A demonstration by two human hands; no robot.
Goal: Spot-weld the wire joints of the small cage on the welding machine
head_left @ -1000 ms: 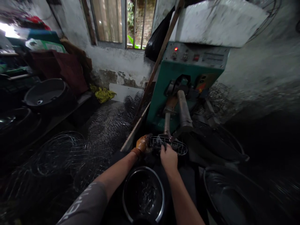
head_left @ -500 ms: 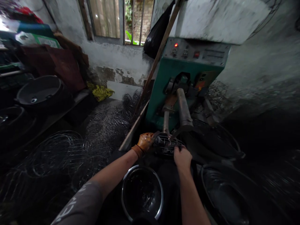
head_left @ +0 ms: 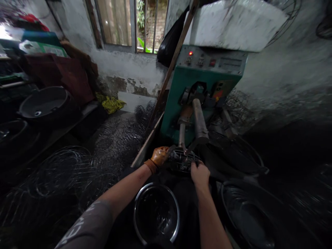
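A small wire grid [head_left: 184,159] is held low between the two arms of a green spot-welding machine [head_left: 171,103]. My left hand [head_left: 159,156], in an orange-brown glove, is closed on something dark and flat at the grid's left end; its exact kind is hard to make out. Bare and pinched, my right hand [head_left: 200,174] grips the grid's right edge. The thick upper arm [head_left: 200,121] of the machine ends just above the grid, and the thinner lower arm [head_left: 182,133] reaches to its far side. A dark bowl [head_left: 157,214] with a shiny rim sits below my hands.
Tangled wire pieces [head_left: 67,169] cover the floor at left. A round dark basin [head_left: 44,102] stands on a ledge. At right lies a dark tub [head_left: 249,218]. A wooden pole [head_left: 171,69] leans beside the machine, whose red lamp [head_left: 191,53] glows.
The camera view has shifted slightly, so the machine appears a little further left and lower. Both hands keep their hold at the grid, with hardly any movement.
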